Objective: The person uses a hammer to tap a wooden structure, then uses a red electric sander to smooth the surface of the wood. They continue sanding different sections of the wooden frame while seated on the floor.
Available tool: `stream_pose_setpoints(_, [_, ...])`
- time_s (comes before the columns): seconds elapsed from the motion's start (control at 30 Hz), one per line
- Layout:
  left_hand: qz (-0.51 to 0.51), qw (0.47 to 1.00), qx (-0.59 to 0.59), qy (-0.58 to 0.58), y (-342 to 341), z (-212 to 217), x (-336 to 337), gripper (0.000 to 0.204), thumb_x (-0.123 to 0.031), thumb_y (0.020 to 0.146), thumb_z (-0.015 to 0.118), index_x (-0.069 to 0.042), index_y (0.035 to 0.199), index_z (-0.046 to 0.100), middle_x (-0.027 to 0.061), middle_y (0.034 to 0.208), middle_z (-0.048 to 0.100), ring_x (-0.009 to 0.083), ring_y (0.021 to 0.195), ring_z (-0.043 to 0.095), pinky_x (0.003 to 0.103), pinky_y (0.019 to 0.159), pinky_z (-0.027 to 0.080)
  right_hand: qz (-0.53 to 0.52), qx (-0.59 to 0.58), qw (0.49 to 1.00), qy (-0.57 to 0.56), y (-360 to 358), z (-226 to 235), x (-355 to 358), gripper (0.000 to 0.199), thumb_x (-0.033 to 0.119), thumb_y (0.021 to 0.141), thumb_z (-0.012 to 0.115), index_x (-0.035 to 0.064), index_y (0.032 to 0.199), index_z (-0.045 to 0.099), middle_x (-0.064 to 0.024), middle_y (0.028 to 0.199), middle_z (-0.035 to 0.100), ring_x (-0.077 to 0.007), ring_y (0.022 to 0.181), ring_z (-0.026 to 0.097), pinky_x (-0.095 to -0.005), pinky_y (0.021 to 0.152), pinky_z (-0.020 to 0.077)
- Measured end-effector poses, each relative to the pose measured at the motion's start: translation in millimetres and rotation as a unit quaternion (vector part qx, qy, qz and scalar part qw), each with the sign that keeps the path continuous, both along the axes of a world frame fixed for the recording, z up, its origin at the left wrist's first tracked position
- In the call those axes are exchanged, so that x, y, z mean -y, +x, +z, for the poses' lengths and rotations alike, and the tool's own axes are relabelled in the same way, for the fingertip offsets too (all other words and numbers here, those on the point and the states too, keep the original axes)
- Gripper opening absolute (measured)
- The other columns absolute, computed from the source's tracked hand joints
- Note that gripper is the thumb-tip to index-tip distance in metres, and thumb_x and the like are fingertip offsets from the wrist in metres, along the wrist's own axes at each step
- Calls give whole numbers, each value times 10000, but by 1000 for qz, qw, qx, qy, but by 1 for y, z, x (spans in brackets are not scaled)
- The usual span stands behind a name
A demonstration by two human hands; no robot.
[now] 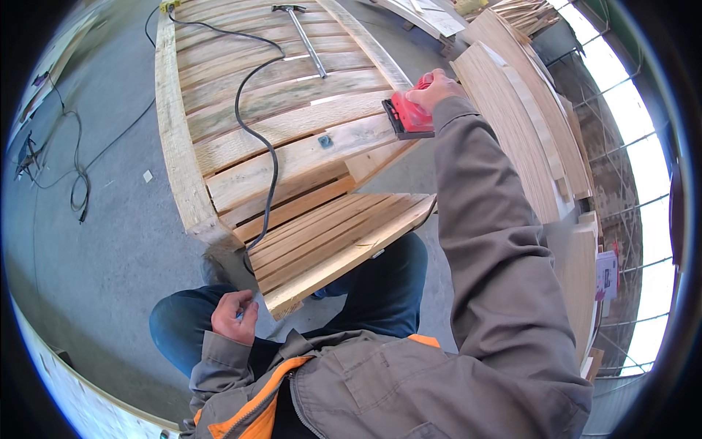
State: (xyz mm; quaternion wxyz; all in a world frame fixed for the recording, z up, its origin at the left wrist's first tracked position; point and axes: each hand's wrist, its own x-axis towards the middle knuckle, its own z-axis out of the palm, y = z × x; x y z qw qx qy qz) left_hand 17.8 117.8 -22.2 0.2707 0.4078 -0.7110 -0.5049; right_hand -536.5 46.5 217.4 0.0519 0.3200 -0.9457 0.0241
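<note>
My right hand (437,88) is closed around a red electric sander (412,115) with a dark base. The sander sits at the right edge of a slatted wooden frame (292,156), by the end of a wide board. My left hand (235,316) rests by my left knee with its fingers curled in; what they hold, if anything, is hidden. Close to that hand is the lower corner of a smaller slatted wooden panel (340,234), which leans out from the frame's near end.
A hammer (310,50) lies on the far slats. A black cable (241,102) snakes across the frame and down its near end. More cables (82,175) lie on the grey floor at left. Large wooden boards (504,124) are stacked at right, with a white box (606,276) beyond.
</note>
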Motion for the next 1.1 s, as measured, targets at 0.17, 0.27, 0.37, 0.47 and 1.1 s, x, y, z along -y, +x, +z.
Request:
stream_pose_setpoints(0.17, [-10, 1000, -8, 10, -3, -1, -1, 269, -46, 881, 781, 15, 1140, 742, 166, 1005, 739, 277, 869, 717, 359, 775, 569, 75, 13, 997, -33, 19, -5, 2, 652, 509, 747, 871, 111, 1230, 689, -175, 1299, 731, -338, 1231, 695, -425, 1059, 542])
stream_pose_setpoints(0.27, [-12, 1000, -7, 13, 0, 2, -1, 268, -47, 882, 780, 14, 1140, 742, 167, 1005, 740, 279, 869, 716, 360, 776, 569, 95, 20, 994, -39, 68, -2, 8, 636, 520, 741, 855, 114, 1205, 701, -179, 1257, 734, -344, 1207, 699, -430, 1054, 546])
stream_pose_setpoints(0.37, [-18, 1000, -10, 4, -2, 3, 0, 268, -49, 883, 778, 14, 1141, 743, 169, 1006, 739, 279, 864, 715, 359, 777, 570, 112, 7, 993, -23, 95, -2, 10, 669, 534, 755, 829, 111, 1250, 676, -195, 1222, 729, -365, 1190, 698, -435, 1055, 548])
stream_pose_setpoints(0.47, [-19, 1000, -7, -6, -2, 6, -1, 271, -52, 884, 777, 17, 1144, 743, 170, 1006, 737, 274, 859, 714, 354, 777, 572, 131, 11, 991, -17, 111, -5, 13, 678, 509, 791, 808, 94, 1303, 652, -219, 1266, 710, -389, 1207, 690, -444, 1059, 547])
stream_pose_setpoints(1.1, [-8, 1000, 29, 8, -1, -12, 1, 261, -45, 880, 778, 16, 1131, 746, 166, 1003, 734, 254, 844, 714, 348, 762, 576, 2, 25, 1000, -10, -26, 0, -17, 644, 536, 807, 843, 181, 1322, 689, -137, 1392, 707, -299, 1293, 684, -398, 1084, 543])
